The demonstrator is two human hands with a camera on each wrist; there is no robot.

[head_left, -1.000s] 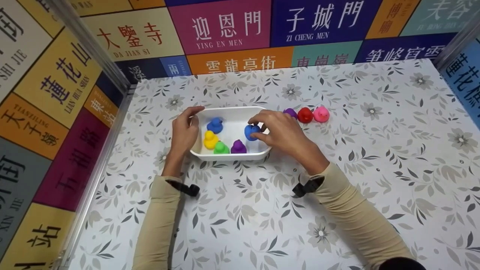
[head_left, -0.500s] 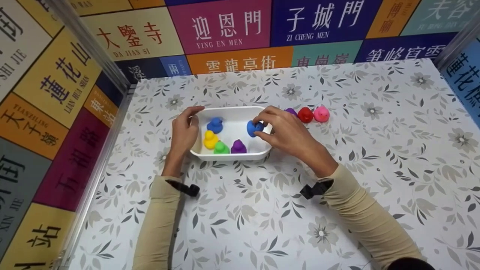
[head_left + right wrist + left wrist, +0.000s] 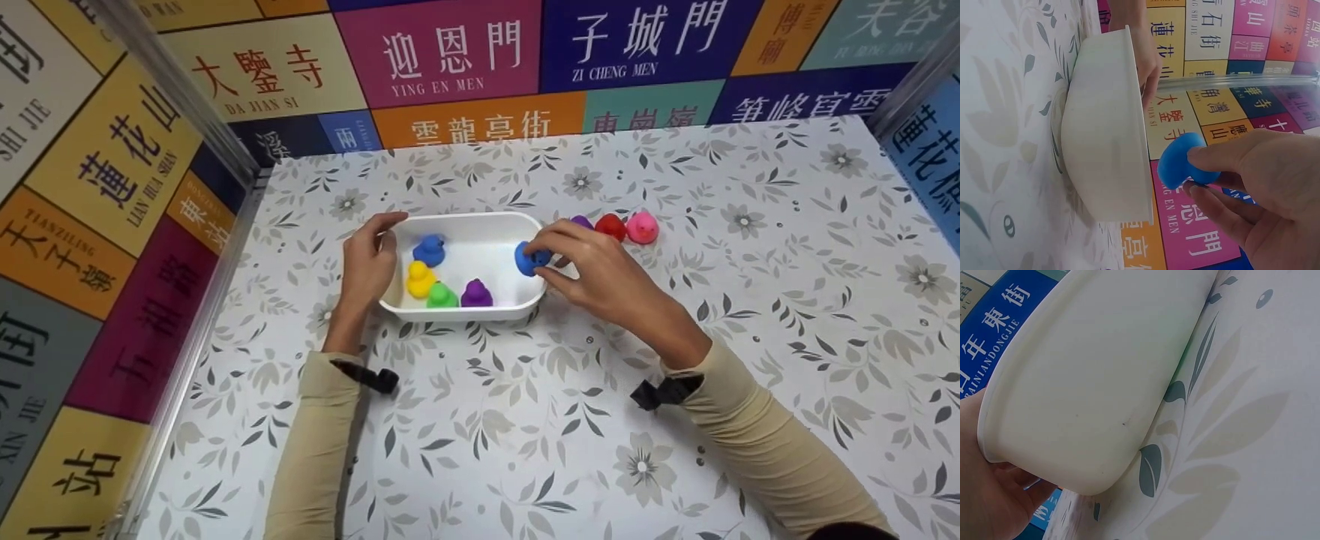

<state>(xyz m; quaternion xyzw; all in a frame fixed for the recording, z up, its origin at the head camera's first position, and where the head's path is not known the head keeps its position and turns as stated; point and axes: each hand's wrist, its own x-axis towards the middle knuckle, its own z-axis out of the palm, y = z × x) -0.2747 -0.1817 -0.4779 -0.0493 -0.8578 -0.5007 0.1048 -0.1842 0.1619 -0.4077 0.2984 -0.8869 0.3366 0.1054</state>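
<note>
A white plastic tub point(image 3: 465, 313) stands on the table, and my left hand point(image 3: 369, 262) grips its left end by the rim. My right hand point(image 3: 604, 274) pinches a blue rubber duck point(image 3: 524, 258) between thumb and fingers. In the right wrist view that blue duck point(image 3: 1175, 164) is held just above the tub's rim, apart from it. Inside the tub sit another blue duck point(image 3: 430, 250), a yellow duck point(image 3: 421, 279), a green duck point(image 3: 442, 295) and a purple duck point(image 3: 476, 294). The left wrist view shows mostly the tub's outer wall point(image 3: 1089, 382).
Behind my right hand, a red duck point(image 3: 610, 228) and a pink duck point(image 3: 642, 227) stand on the table beside a purple duck point(image 3: 582, 222), partly hidden. The flower-patterned tabletop point(image 3: 495, 435) ends at panels with lettering point(image 3: 457, 56) at the back and left.
My right hand has moved right with the blue duck, from over the tub's inside to its right rim. The left hand and the tub stay put.
</note>
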